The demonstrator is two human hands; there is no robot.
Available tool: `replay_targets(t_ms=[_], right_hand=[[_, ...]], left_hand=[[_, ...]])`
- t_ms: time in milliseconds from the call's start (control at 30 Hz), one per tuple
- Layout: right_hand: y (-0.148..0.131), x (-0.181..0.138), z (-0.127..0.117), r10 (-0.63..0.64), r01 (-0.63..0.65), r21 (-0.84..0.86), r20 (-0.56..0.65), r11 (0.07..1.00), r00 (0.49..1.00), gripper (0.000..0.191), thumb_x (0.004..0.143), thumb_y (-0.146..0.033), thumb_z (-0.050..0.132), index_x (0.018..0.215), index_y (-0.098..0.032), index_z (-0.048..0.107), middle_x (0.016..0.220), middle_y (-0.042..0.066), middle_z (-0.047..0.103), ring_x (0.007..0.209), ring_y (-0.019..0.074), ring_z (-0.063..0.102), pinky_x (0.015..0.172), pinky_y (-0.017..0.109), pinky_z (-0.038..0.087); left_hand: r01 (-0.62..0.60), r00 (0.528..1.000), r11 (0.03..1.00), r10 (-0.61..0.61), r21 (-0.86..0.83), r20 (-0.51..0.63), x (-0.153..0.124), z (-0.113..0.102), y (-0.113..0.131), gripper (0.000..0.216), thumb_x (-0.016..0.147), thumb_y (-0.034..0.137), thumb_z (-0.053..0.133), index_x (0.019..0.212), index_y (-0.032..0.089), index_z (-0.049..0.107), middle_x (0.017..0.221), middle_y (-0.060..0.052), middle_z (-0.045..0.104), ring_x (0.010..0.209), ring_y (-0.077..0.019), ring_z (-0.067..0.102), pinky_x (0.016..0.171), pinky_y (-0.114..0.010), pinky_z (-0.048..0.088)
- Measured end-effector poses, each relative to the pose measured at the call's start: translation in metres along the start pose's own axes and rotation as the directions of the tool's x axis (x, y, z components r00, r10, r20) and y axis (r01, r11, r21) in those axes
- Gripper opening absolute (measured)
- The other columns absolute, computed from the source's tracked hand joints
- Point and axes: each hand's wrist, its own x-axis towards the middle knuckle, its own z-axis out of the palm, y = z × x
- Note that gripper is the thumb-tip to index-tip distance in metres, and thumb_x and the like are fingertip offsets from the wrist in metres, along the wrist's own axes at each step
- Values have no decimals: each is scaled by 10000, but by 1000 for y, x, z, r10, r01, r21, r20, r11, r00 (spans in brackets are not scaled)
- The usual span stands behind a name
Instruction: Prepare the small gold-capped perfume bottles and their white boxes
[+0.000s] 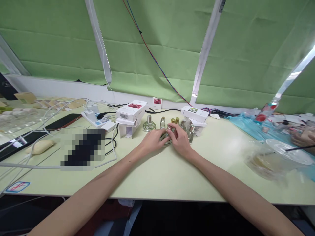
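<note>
Both my hands meet at the middle of the pale green table [159,173]. My left hand [153,140] and my right hand [180,139] are closed around a small glass perfume bottle [167,136] with a gold cap, held low over the table. Just behind them stands a row of several small glass bottles [149,124] with silver and gold caps. White perfume boxes sit on either side: a stack with a red picture [131,113] at the left and another stack [195,115] at the right.
A white power strip [97,120] with cables, two dark phones [62,122] and a blurred-out patch lie at the left. Clear plastic containers [275,157] and a blue plastic bag [248,126] are at the right, where another person's hand [301,137] holds a thin stick. Green blinds hang behind.
</note>
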Motion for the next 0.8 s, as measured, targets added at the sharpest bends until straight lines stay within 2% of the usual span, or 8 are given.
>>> replay_targets(t_ms=[267,433,567,800], right_hand=[[-1,2,0,35,-36,-34,-20,999,999,231,954,-339,574,1134,-195,583,930,48,649,673,148,536,681,309,496],[0,0,0,16,-17,-39,-4,999,1000,278,965,-341,553,1209,-210,575,946,51,644,596,135,474,653,313,499],[0,-1,-1,-51,52,-20,36,998,998,311,1000,-279,470,1294,-229,561,1032,75,659,686,157,557,712,328,521],[-1,1,-2,-49,50,-8,55,999,997,265,996,-252,467,1230,-217,586,1020,80,657,814,189,615,753,337,524]], left_hand=[[15,1000,1000,-15,-9,9,0,-1,1,311,928,385,491,1044,164,676,873,-92,727,765,-231,658,662,-300,430],[13,1000,1000,-13,4,11,0,-2,3,273,928,367,485,986,171,666,848,-78,722,723,-213,645,637,-293,412],[-4,1000,1000,4,21,0,0,0,1,280,935,392,481,996,179,651,858,-78,725,728,-217,645,628,-293,401],[-3,1000,1000,3,30,1,0,0,-1,308,940,412,480,1043,178,653,867,-79,725,741,-220,649,633,-292,402]])
